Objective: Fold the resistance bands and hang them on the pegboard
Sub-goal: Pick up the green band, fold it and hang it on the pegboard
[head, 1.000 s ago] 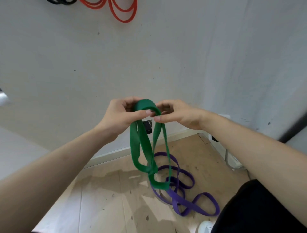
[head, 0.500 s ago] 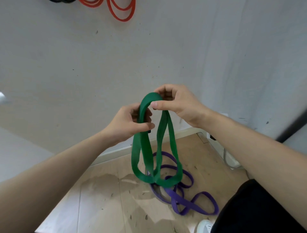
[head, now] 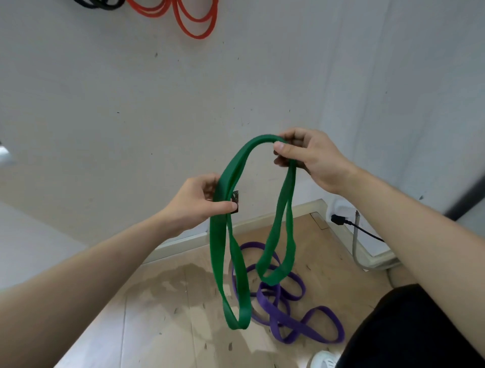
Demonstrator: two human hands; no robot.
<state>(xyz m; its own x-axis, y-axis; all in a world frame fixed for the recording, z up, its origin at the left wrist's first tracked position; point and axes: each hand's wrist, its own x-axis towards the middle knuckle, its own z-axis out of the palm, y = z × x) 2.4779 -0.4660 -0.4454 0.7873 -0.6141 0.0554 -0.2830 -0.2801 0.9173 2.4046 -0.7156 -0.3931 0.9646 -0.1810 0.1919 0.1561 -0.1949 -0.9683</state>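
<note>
A green resistance band (head: 219, 252) hangs in the air in doubled loops between my hands. My left hand (head: 195, 201) pinches its left strands at mid height. Higher and to the right, my right hand (head: 305, 155) grips the top of the other loop, so the band arches between the two. A purple resistance band (head: 288, 319) lies coiled on the wooden floor below. At the top edge, a red band (head: 195, 19) and a black band (head: 101, 3) hang on the white wall; what carries them is out of frame.
A baseboard (head: 199, 237) runs along the foot of the wall. At the right, a black plug and cable (head: 346, 223) sit beside a white fitting. A white shoe tip (head: 324, 361) and dark clothing (head: 409, 331) fill the lower right.
My hands have drawn apart: the right one rose up and right with its loop, the left one dropped slightly. The green band now spreads into a wide arch with longer hanging loops.
</note>
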